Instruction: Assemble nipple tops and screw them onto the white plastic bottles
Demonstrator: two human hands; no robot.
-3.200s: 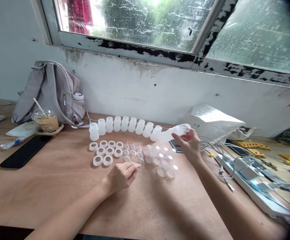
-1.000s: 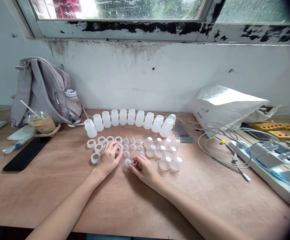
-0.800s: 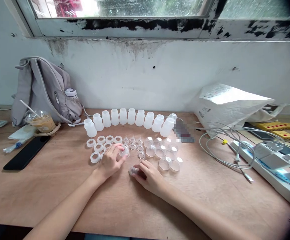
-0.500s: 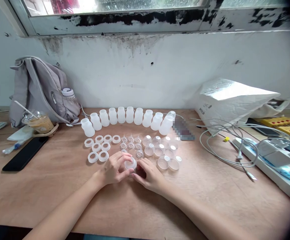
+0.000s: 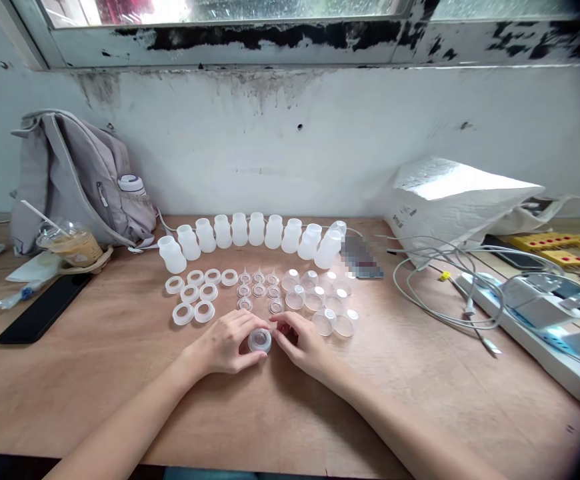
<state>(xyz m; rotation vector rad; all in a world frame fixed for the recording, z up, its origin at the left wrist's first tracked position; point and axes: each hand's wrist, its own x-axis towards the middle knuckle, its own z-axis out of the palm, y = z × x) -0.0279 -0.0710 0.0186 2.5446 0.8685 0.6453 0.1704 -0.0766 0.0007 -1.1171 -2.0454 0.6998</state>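
Observation:
My left hand (image 5: 227, 341) curls its thumb and fingers around a translucent bottle collar (image 5: 260, 341) with a clear nipple seated in it, low over the table. At the collar's upper right edge, my right hand (image 5: 303, 340) has its thumb and index fingertip close together against it; its other fingers are curled. Just beyond the hands lie several clear nipples (image 5: 259, 290) in rows. More white collars (image 5: 204, 311) lie to their left, and clear dome caps (image 5: 324, 323) to their right. Behind these, frosted bottles (image 5: 257, 229) stand upright in an arc.
A backpack (image 5: 75, 180), an iced drink cup (image 5: 73, 243) and a black phone (image 5: 45, 310) are on the left. On the right lie coiled white cables (image 5: 420, 300), a power strip (image 5: 535, 340) and a silvery-white bag (image 5: 450, 200). A blurred-out phone (image 5: 363, 257) lies beside the bottles.
The collar has come down slightly and its round opening now faces me more. My right fingers have drawn together at its upper right edge. The view has shifted a little.

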